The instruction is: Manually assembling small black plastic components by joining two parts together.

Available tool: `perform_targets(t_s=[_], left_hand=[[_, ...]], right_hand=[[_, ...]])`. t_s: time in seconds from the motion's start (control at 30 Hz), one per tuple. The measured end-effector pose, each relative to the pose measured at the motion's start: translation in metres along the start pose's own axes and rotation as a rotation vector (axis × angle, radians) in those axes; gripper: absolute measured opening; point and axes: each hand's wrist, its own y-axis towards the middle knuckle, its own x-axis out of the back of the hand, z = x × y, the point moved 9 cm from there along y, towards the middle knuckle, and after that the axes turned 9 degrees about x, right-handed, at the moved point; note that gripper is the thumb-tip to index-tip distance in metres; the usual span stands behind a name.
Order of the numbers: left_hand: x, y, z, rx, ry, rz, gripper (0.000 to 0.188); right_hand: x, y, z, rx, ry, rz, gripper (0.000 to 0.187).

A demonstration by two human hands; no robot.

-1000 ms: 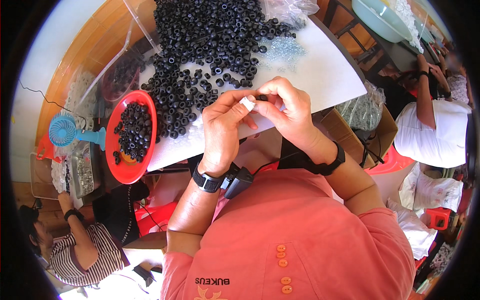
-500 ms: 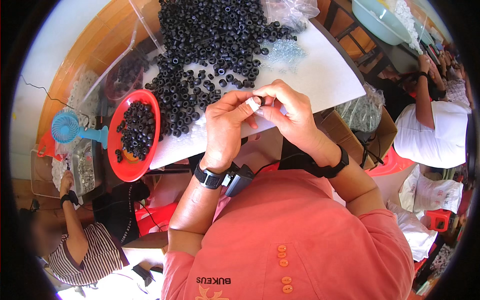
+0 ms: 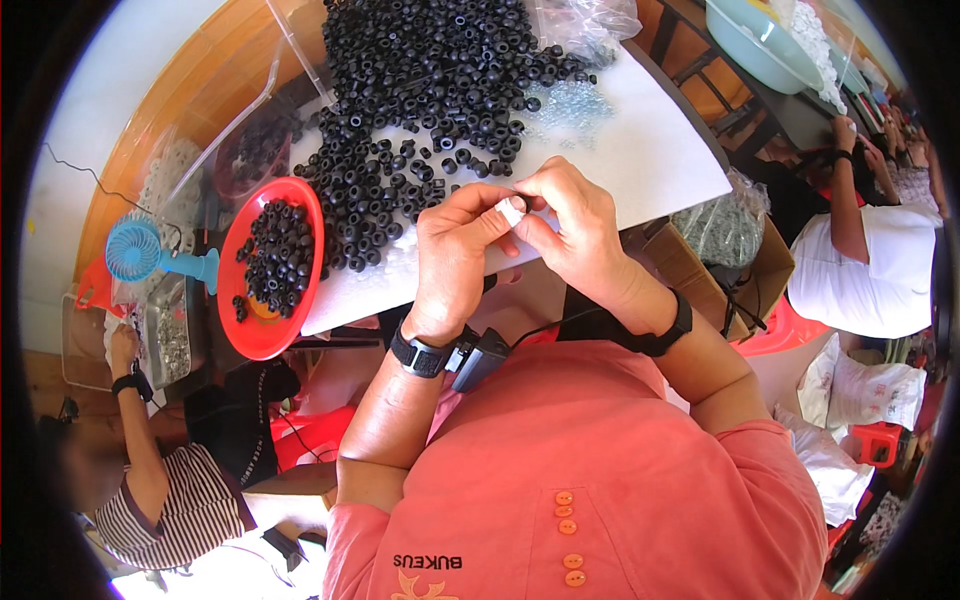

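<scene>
My left hand (image 3: 458, 245) and my right hand (image 3: 577, 228) meet over the table's near edge, fingers of both closed in a pinch. Between the fingertips sits a small black ring-shaped part (image 3: 521, 202), mostly covered by them. White wrapping (image 3: 510, 211) shows at my left thumb tip. Just beyond the hands spreads a big heap of similar black ring-shaped parts (image 3: 425, 90) on the white tabletop (image 3: 650, 140). To the left, a red plate (image 3: 262, 345) holds more black parts (image 3: 275, 255) and tilts at the table's edge. Small clear pieces (image 3: 565, 105) lie right of the heap.
A blue fan (image 3: 135, 250) stands left of the plate. Clear plastic bags (image 3: 590, 20) lie at the far edge. An open cardboard box (image 3: 690, 265) with a filled bag is at right. Co-workers sit at left (image 3: 165, 510) and right (image 3: 865, 255).
My right fingers have closed further over the black part, hiding more of it. The co-worker's hand at left has moved slightly up and left.
</scene>
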Motion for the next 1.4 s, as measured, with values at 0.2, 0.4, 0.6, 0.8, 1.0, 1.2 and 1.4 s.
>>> perform_targets(t_s=[0.2,0.4,0.6,0.8,1.0,1.2,1.4], left_hand=[[0.0,-0.002,-0.002,-0.031,-0.01,-0.001,0.022],[-0.002,-0.001,-0.004,-0.059,0.032,-0.018,0.02],[-0.002,0.0,-0.006,-0.08,0.028,-0.016,0.02],[-0.002,-0.002,-0.005,-0.081,0.044,-0.023,0.019],[-0.011,-0.007,-0.005,-0.04,0.007,0.02,0.016],[-0.003,-0.008,-0.004,-0.138,0.164,-0.095,0.019],[-0.006,-0.009,-0.003,-0.125,0.213,-0.063,0.022]], right_hand=[[0.005,0.006,0.002,0.088,-0.069,0.08,0.028],[0.004,0.001,-0.003,0.099,-0.114,0.113,0.031],[0.007,-0.001,-0.005,0.1,-0.071,0.03,0.033],[0.005,-0.002,-0.005,0.082,-0.114,0.031,0.032],[0.01,-0.007,0.001,0.117,-0.148,-0.013,0.028],[0.015,-0.011,0.005,0.19,-0.181,-0.105,0.026],[0.02,-0.015,0.006,0.178,-0.201,-0.14,0.027]])
